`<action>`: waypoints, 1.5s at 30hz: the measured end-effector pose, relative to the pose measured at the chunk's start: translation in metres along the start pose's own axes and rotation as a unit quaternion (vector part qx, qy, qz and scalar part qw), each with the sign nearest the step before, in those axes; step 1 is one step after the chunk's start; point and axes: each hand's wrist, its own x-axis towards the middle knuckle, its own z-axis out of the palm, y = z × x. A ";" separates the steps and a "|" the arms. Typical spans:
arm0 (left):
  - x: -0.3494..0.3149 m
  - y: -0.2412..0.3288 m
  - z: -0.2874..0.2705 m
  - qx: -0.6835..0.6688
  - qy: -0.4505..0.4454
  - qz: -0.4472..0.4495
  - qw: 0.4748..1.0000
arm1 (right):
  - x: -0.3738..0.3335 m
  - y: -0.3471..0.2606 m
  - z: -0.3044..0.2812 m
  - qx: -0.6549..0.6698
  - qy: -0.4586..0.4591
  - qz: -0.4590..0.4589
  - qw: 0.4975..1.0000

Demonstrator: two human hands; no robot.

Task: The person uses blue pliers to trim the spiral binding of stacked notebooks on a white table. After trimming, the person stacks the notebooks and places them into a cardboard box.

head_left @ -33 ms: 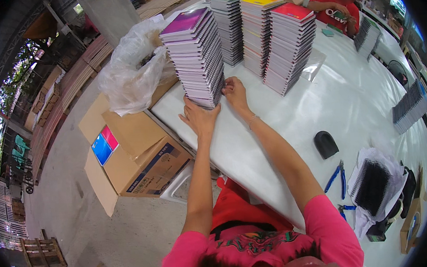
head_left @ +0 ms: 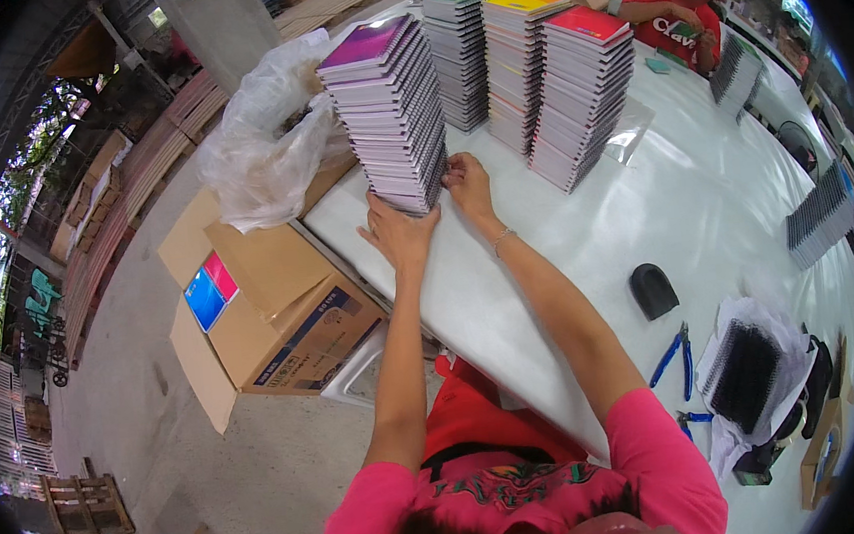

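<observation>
A tall stack of spiral notebooks (head_left: 390,119) with a purple cover on top stands at the left corner of the white table. Around its near bottom corner wraps my left hand (head_left: 401,234), thumb on the right and fingers on the left. My right hand (head_left: 468,185) is at the stack's lower right, its fingers curled together with the tips against the coil bindings. Whatever they may pinch there is hidden. Close behind and to the right rise a green-topped stack (head_left: 461,63), a yellow-topped stack (head_left: 520,74) and a red-topped stack (head_left: 579,99) of spiral notebooks.
Left of the table (head_left: 566,246), an opened cardboard box (head_left: 291,318) carries a blue-and-pink cover (head_left: 210,292); crumpled clear plastic (head_left: 272,144) lies behind. Blue-handled pliers (head_left: 673,358), a black rounded object (head_left: 653,290) and black coils (head_left: 744,374) lie right. Across sits a person in red (head_left: 670,12).
</observation>
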 end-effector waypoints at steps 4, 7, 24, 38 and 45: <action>0.023 0.002 0.014 0.006 0.018 -0.017 1.000 | 0.013 0.003 0.015 0.040 0.007 0.005 0.999; 0.041 -0.008 0.020 0.019 0.035 -0.027 0.999 | 0.007 -0.011 0.020 0.031 -0.015 0.008 0.999; 0.123 -0.014 0.077 -0.014 0.044 0.031 0.998 | 0.000 -0.024 0.016 0.048 -0.026 0.013 0.998; 0.178 -0.013 0.112 -0.067 0.035 0.099 0.992 | 0.006 -0.029 0.017 -0.016 -0.045 -0.002 0.999; 0.204 -0.010 0.126 -0.085 -0.002 0.137 0.987 | 0.004 -0.038 0.023 -0.075 -0.057 0.027 0.995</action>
